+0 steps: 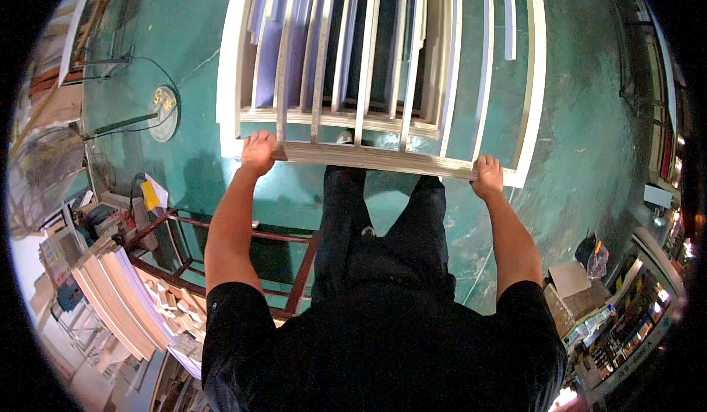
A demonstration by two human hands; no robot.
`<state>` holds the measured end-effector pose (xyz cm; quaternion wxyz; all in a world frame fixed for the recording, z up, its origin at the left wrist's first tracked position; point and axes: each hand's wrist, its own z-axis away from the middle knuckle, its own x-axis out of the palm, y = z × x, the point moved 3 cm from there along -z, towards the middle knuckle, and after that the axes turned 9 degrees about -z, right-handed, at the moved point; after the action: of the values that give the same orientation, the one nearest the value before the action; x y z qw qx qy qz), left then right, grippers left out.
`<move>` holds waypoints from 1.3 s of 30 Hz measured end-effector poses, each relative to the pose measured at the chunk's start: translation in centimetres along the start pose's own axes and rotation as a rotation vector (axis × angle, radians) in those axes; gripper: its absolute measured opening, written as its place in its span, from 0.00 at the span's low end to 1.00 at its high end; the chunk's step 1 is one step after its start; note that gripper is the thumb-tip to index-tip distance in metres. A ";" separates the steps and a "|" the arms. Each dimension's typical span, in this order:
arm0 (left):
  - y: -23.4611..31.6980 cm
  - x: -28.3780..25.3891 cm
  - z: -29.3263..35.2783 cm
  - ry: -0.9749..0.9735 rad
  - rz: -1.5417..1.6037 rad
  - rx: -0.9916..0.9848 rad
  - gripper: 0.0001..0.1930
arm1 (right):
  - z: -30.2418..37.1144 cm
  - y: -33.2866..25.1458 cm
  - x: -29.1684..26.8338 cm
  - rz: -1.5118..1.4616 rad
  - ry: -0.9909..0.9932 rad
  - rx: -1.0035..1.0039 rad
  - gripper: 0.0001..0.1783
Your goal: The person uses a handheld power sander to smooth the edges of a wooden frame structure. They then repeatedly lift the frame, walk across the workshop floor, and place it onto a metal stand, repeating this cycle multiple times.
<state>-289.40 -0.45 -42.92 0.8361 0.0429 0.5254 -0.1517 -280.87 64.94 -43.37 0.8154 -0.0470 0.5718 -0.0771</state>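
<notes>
A slatted wooden frame lies before me, its long bars running away from me. My left hand is closed round the left end of its near rail, fingers over the top. At the rail's right end, my right hand grips in the same way. Under and around it shows a larger white frame, whose right near corner sticks out past my right hand. More pale wooden frames are stacked beneath, partly hidden by the bars. My feet and dark trousers are just below the near rail.
A round stand base with a pole rests on the green floor at left. A brown metal rack stands near my left leg, beside stacked boards and wood offcuts. Cardboard and a plastic bag are at right.
</notes>
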 end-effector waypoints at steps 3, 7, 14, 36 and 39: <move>-6.1 1.4 -0.8 0.064 -0.014 0.016 0.23 | -2.3 -5.6 1.8 0.003 -0.064 -0.007 0.30; -11.8 3.6 -0.9 -0.019 -0.021 0.003 0.23 | -3.7 -11.5 4.5 0.014 -0.098 0.003 0.31; -17.3 6.2 -4.1 -0.037 -0.034 -0.005 0.22 | -8.2 -16.5 8.1 0.058 -0.156 0.013 0.29; -20.1 14.9 -12.4 -0.061 0.025 0.005 0.27 | -15.2 -18.7 12.4 0.071 -0.235 0.075 0.32; -20.4 15.9 -12.8 -0.059 0.000 -0.021 0.28 | -15.2 -18.6 13.3 0.118 -0.236 0.076 0.32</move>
<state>-300.19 -20.20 -61.01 0.8516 0.0296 0.5022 -0.1474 -292.02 44.41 -57.80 0.8812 0.0089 0.4706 -0.0446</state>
